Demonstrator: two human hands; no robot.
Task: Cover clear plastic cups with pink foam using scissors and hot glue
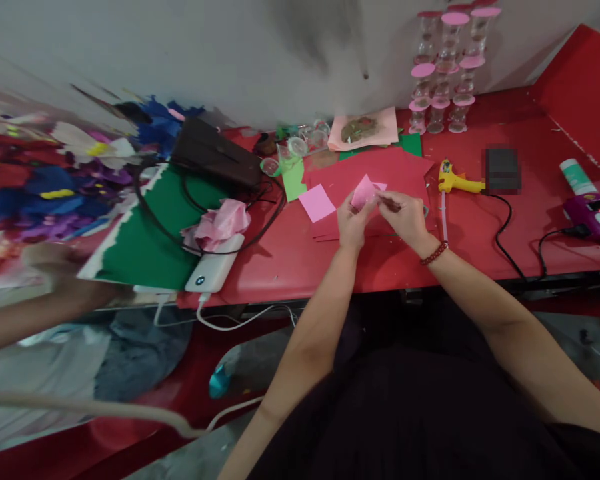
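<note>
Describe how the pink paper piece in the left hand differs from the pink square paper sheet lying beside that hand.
The pink paper piece is held in the left hand; the pink square paper sheet lies flat, untouched. The hand partly hides the held piece, while the square sheet shows its four-sided outline. Both are pink.

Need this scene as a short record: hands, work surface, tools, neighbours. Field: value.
left hand: holds folded-looking pink paper
right hand: fingers at the paper's edge; exact grip unclear
under hands: red sheets on a red tabletop
loose piece: pink square, left of the hands
tool: yellow glue gun, lying right of the sheets
back right: clear containers with pink discs, stacked
far left: another person's hand, blurred
</note>
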